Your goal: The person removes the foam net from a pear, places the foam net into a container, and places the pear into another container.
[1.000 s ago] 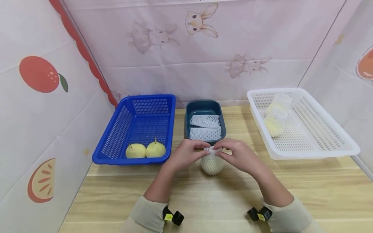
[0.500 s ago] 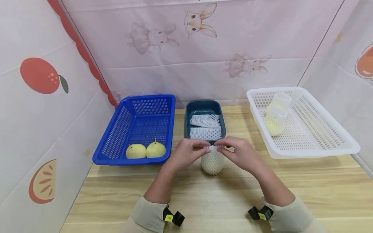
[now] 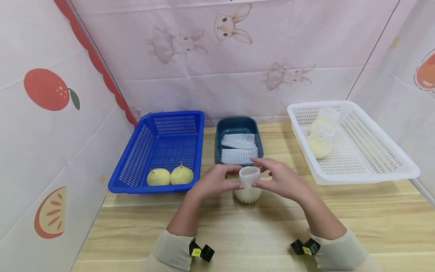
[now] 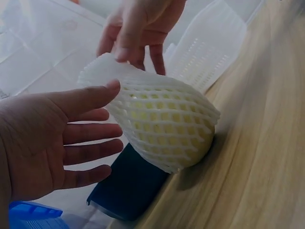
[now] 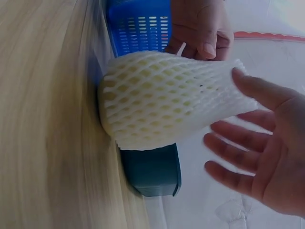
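Observation:
A pear in a white foam net [image 3: 249, 192] stands upright on the table, the net's collar rising open above the fruit. My left hand [image 3: 219, 181] is at the collar's left side, its fingers fairly straight and its thumb at the net. On the other side is my right hand [image 3: 280, 180], fingers spread and thumb tip by the collar. In the left wrist view, yellow-green skin shows through the mesh of the netted pear [image 4: 167, 124]. Seen from the right wrist, the net [image 5: 152, 95] covers most of the pear, and neither hand grips it.
A blue basket [image 3: 113, 187] with two bare pears [image 3: 181, 174] stands left. Behind my hands is a dark green tub [image 3: 238, 122] with flat foam nets [image 3: 239, 155]. The white basket [image 3: 370, 179] at right holds two netted pears [image 3: 319, 145].
My fingers have let go of the net's top edge and spread apart. The collar, pinched narrow and then stretched wide before, now stands up round and open. The pear stays in place.

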